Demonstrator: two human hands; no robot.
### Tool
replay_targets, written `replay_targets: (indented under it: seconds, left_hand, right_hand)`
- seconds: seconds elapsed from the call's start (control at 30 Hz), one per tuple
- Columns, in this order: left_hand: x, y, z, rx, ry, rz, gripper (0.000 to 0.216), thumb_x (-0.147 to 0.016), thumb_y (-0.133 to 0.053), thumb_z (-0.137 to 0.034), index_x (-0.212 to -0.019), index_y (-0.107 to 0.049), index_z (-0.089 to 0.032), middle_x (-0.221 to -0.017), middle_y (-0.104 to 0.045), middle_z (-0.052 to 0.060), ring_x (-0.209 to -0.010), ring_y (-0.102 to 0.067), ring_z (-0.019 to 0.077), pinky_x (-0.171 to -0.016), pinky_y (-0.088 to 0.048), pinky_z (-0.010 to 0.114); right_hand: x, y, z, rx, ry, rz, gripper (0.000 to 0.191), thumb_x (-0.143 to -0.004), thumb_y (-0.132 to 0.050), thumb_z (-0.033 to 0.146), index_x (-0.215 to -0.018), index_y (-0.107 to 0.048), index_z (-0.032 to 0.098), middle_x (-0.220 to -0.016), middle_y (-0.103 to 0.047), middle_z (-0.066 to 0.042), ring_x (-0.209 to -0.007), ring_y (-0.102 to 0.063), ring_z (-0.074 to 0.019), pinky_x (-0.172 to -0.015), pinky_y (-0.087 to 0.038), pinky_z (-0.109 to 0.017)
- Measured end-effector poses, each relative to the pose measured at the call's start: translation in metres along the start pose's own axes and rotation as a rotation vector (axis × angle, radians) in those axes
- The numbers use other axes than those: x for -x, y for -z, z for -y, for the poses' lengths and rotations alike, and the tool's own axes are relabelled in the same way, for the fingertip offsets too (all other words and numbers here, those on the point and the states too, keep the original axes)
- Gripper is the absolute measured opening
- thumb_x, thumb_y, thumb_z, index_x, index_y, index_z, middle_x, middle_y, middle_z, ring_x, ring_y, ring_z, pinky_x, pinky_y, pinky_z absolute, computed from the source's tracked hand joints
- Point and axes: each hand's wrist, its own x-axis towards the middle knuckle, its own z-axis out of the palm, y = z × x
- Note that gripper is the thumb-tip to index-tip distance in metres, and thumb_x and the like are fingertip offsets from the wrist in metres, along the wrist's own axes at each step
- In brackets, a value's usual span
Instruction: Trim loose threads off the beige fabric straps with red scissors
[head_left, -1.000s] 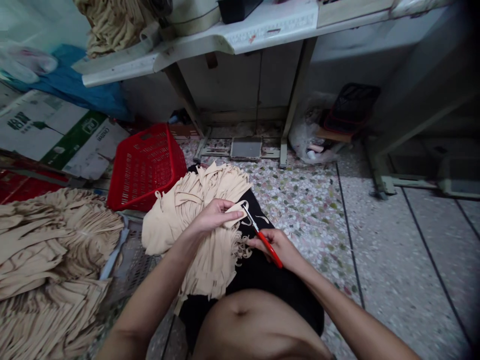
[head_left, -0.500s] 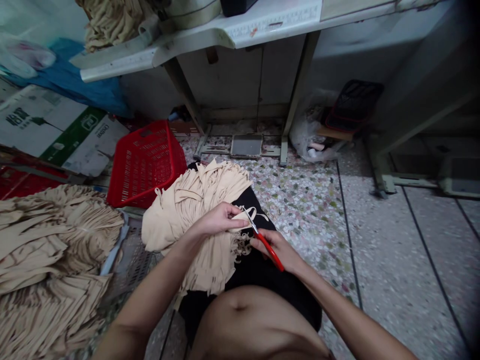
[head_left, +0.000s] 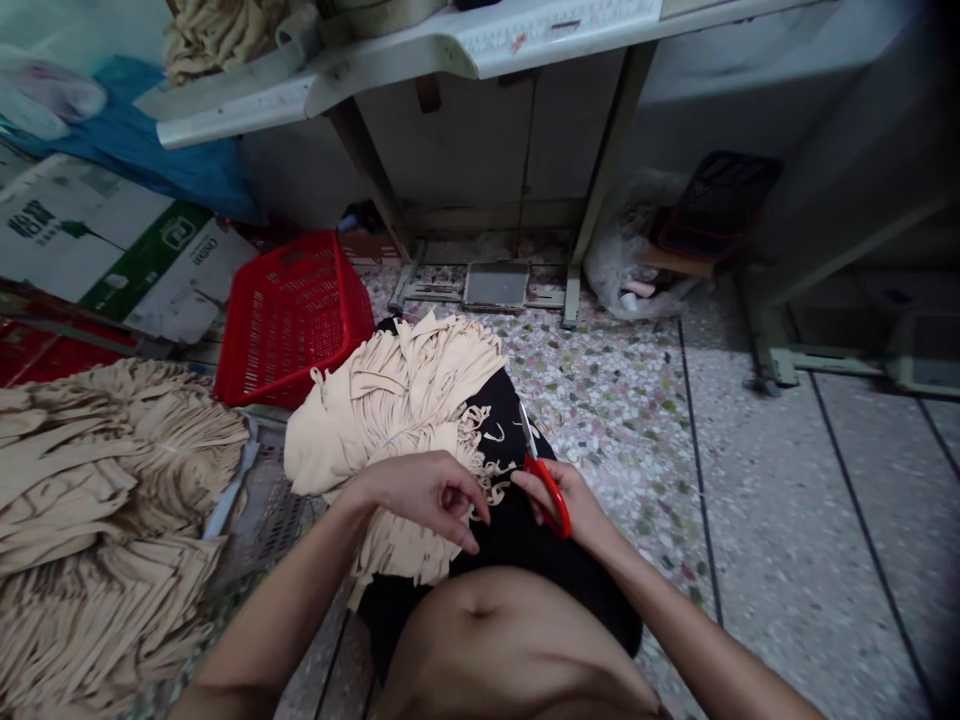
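Your left hand (head_left: 424,492) hangs half-curled, its fingers (head_left: 472,522) empty, just over the soft, light beige fringed fabric (head_left: 394,420) on your black shorts (head_left: 517,560); your right hand (head_left: 570,505) grips red-handled scissors (head_left: 550,497); limp strips, best pinched near their ends

"What's on the floor today?"

"1 left hand (head_left: 420,495), 1 right hand (head_left: 579,508), and there's 1 pair of red-handled scissors (head_left: 550,482)!"

"Fabric count?"

"3 bundles of beige fabric strips (head_left: 397,430), folks, 1 on the lap and 2 more at the left!"

"Containers?"

"1 red plastic basket (head_left: 292,320), 1 cardboard carton (head_left: 105,240)!"

"Furniture?"

"2 table legs (head_left: 367,170) in view!"
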Motion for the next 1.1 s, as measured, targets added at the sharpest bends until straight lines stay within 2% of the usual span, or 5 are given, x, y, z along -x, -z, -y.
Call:
replay_targets:
  seconds: [0.17,0.3,0.5,1.0,1.1]
  left_hand:
    - [-0.004,0.018,0.003,0.128,0.057,-0.491,0.033,-0.09,-0.07,-0.043,-0.104,-0.074,-0.013,-0.08,-0.069,0.005,-0.066,-0.06,0.0128,-0.06,-0.045,0.022]
    - [-0.028,0.045,0.016,-0.222,0.101,-0.864,0.026,-0.09,-0.067,-0.036,-0.103,-0.072,-0.014,-0.079,-0.067,0.003,-0.069,-0.059,0.0158,-0.064,-0.044,0.027]
    - [-0.053,0.049,0.03,-0.722,0.321,-0.876,0.003,-0.086,-0.066,-0.023,-0.088,-0.067,-0.02,-0.088,-0.07,0.004,-0.079,-0.063,0.0211,-0.066,-0.039,0.031]
    - [-0.044,0.031,0.04,-0.657,0.283,-0.847,0.004,-0.085,-0.067,-0.024,-0.087,-0.069,-0.021,-0.091,-0.069,0.002,-0.082,-0.064,0.0196,-0.071,-0.043,0.03]
    - [-0.044,0.027,0.039,-0.646,0.278,-0.877,0.021,-0.087,-0.067,-0.027,-0.107,-0.069,-0.021,-0.094,-0.07,0.003,-0.083,-0.065,0.0206,-0.071,-0.044,0.03]
  right_hand:
    - [-0.026,0.005,0.024,0.012,0.04,-0.076,0.048,-0.073,-0.085,0.057,-0.067,-0.053,0.021,-0.045,-0.055,0.005,-0.038,-0.043,-0.01,-0.04,-0.03,-0.022]
    - [-0.038,0.002,0.037,0.006,0.076,-0.074,0.049,-0.072,-0.086,0.058,-0.068,-0.053,0.022,-0.046,-0.054,0.005,-0.04,-0.043,-0.0105,-0.041,-0.031,-0.022]
    - [-0.034,0.0,0.019,0.068,0.065,-0.01,0.047,-0.078,-0.082,0.057,-0.067,-0.054,0.021,-0.046,-0.056,0.004,-0.04,-0.042,-0.0107,-0.042,-0.031,-0.022]
    - [-0.02,-0.001,0.012,0.064,-0.001,0.002,0.047,-0.079,-0.081,0.055,-0.067,-0.052,0.021,-0.045,-0.055,0.006,-0.039,-0.044,-0.0101,-0.042,-0.03,-0.022]
    - [-0.019,0.001,0.01,0.038,-0.005,0.007,0.047,-0.079,-0.081,0.056,-0.068,-0.051,0.022,-0.045,-0.055,0.006,-0.038,-0.044,-0.0099,-0.041,-0.03,-0.021]
